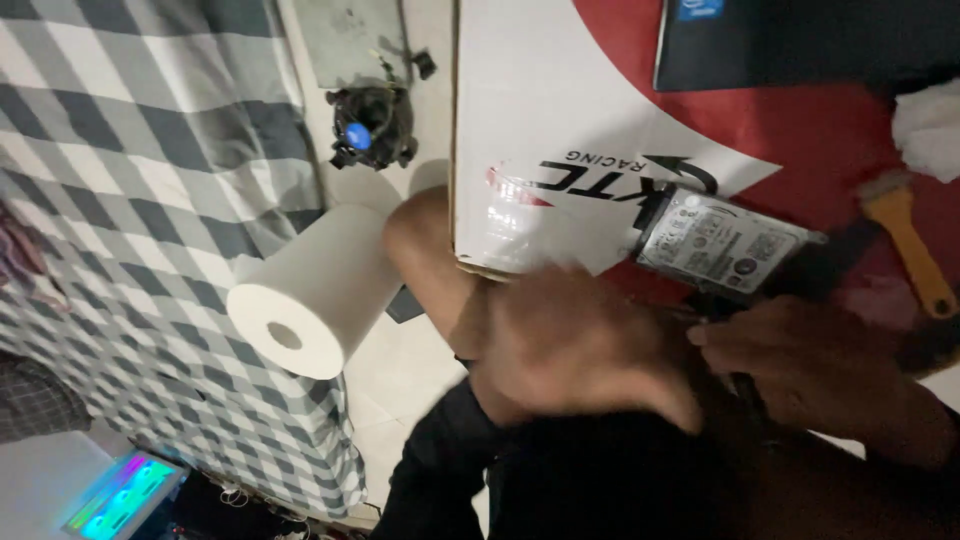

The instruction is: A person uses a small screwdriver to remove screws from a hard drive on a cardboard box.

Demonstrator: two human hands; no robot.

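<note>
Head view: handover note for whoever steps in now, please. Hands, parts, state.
Left hand: blurred, over the lap, nothing visibly in its grip.
Right hand: on a thin dark tool, just below the hard drive.
Hard drive lies label up on the red and white board, cover on.
Nearby: yellow-handled brush, paper roll, cooler fan on the floor.
Done or left: cannot tell.

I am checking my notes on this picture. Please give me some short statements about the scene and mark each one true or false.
1. A white paper roll lies on its side on the checked cloth. True.
2. The brush has a green handle. False: it is yellow.
3. The drive rests near the right hand. True.
4. The left hand holds the small fan. False: the fan lies apart, farther away.
</note>
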